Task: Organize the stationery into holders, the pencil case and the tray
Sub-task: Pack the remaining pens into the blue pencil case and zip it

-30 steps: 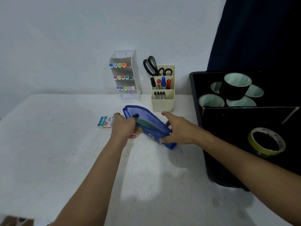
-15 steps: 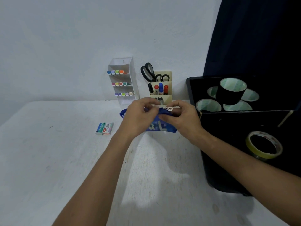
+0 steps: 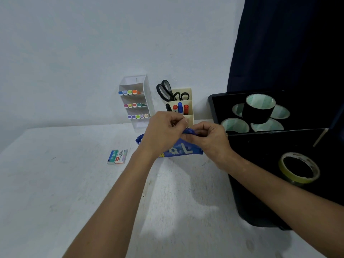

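A blue pencil case (image 3: 181, 150) stands on its edge on the white table (image 3: 55, 183), mostly hidden behind my hands. My left hand (image 3: 162, 133) pinches its top edge near the zip. My right hand (image 3: 208, 139) grips the case's right end. A white tiered holder (image 3: 147, 94) with coloured markers stands by the wall. Beside it a cream holder (image 3: 189, 110) carries black scissors (image 3: 167, 91) and several markers. A black tray (image 3: 260, 211) at the right holds tape rolls.
Two small staple boxes (image 3: 117, 156) lie on the table left of the case. In the tray, a black tape roll (image 3: 258, 108) is stacked on others and a yellowish roll (image 3: 299, 167) lies nearer. A dark curtain (image 3: 288, 43) hangs behind the tray.
The case went from lying open on the table to standing upright. Both hands rose to its top edge and drew together around the zip.
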A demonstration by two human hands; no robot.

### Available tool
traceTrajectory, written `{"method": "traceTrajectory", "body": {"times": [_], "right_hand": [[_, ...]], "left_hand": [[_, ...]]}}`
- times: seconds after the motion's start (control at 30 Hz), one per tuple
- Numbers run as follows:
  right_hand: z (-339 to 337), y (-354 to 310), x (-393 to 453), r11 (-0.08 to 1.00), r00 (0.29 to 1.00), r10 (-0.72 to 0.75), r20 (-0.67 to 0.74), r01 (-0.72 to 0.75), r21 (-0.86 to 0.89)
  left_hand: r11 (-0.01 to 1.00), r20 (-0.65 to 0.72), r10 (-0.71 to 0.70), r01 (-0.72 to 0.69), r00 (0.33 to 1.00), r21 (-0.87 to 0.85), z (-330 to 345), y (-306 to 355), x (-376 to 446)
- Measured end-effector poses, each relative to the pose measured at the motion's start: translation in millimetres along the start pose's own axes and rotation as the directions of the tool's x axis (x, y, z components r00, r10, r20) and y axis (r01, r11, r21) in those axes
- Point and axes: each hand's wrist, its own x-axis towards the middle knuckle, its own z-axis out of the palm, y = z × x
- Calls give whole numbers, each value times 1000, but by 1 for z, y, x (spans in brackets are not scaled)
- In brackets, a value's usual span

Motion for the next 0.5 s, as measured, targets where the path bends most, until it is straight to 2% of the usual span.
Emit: {"method": "traceTrajectory", "body": {"times": [0.1, 0.2, 0.33, 0.43, 0.5], "right_hand": [[3, 0, 2, 999, 1000, -15, -18, 14, -52], [5, 4, 5, 995, 997, -13, -80, 5, -100], [1, 7, 6, 993, 992, -14, -125, 0, -114], [1, 8, 7, 988, 990, -50, -132, 29, -154], [2, 11, 8, 982, 990, -72, -123, 49, -185]], "left_hand": [[997, -13, -82, 82, 997, 3, -4, -6, 3], [983, -61, -156, 161, 986, 87, 1, -20, 3], [915, -166, -329, 357, 930, 186, 2, -61, -4], [874, -229, -385, 433, 894, 222, -10, -99, -15], [854, -260, -434, 485, 863, 186, -19, -119, -21]]}}
